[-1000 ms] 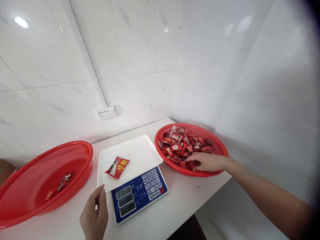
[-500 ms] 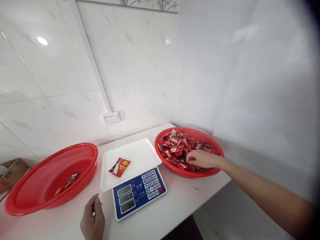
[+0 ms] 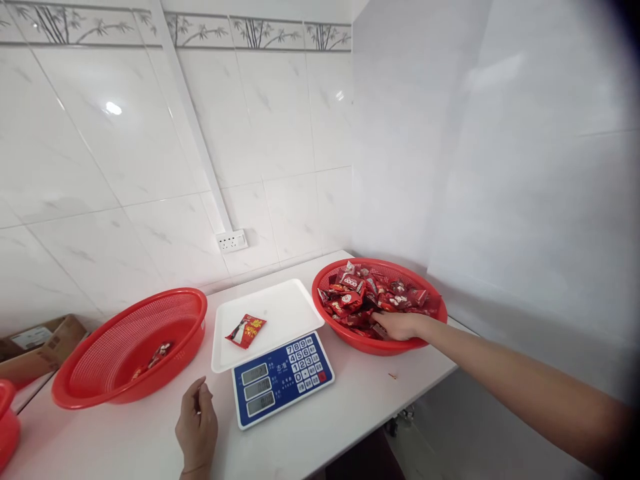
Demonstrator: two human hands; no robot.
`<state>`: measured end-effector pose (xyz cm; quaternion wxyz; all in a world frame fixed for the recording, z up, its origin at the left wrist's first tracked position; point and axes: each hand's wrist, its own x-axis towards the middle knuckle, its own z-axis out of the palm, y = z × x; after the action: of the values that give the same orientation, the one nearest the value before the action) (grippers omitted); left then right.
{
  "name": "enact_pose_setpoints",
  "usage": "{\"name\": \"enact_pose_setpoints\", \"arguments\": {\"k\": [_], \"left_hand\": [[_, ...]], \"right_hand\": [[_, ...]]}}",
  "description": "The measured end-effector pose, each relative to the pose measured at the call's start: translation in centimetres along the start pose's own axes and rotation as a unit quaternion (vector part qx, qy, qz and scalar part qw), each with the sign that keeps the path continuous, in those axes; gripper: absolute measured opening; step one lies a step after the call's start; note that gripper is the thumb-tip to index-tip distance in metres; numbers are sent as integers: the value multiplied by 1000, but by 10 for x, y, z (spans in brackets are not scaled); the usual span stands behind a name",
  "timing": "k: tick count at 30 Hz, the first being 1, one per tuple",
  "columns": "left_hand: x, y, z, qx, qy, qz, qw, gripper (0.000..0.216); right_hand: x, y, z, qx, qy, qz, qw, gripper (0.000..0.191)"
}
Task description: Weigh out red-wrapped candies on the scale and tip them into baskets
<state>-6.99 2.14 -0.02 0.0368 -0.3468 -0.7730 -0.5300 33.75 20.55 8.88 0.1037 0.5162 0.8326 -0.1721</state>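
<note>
Seemingly early: one packet (image 3: 246, 331) on the scale (image 3: 274, 359), many in the heap (image 3: 347, 297)

The right hand (image 3: 401, 325) has its fingers down in that heap, inside a red basket (image 3: 373, 347); their grip cannot be told. Left of them lies the lone packet. The left hand (image 3: 197, 423) has its fingers curled together, apparently empty; beyond them, another basket (image 3: 145, 320) holds few pieces (image 3: 159, 355).

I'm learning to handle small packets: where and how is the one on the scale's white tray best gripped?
Probably pinch the red packet by two opposite edges, coming from above on the near side: it lies flat on the white tray, edges exposed all round.
</note>
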Motion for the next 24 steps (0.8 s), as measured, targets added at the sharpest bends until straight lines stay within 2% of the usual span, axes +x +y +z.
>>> {"name": "enact_pose_setpoints", "arguments": {"k": [4,8,13,17,20,24], "left_hand": [[1,0,-1,4,-12,-8,1000,36],[4,-4,-1,20,-24,-44,999,39],[7,-10,2,0,-33,-82,996,43],[7,-14,4,-7,-33,-102,994,44],[7,-16,5,-8,-39,-108,993,44],[6,-13,6,-14,-21,-104,994,42]], "right_hand": [[4,5,-7,-12,3,25,1000,30],[4,12,-11,-18,-1,5,1000,24],[5,11,-9,-22,-62,-26,997,47],[8,10,-6,-31,-84,-29,996,63],[10,11,-3,-37,-98,-20,994,66],[10,9,1,-39,-91,-24,995,58]]}}
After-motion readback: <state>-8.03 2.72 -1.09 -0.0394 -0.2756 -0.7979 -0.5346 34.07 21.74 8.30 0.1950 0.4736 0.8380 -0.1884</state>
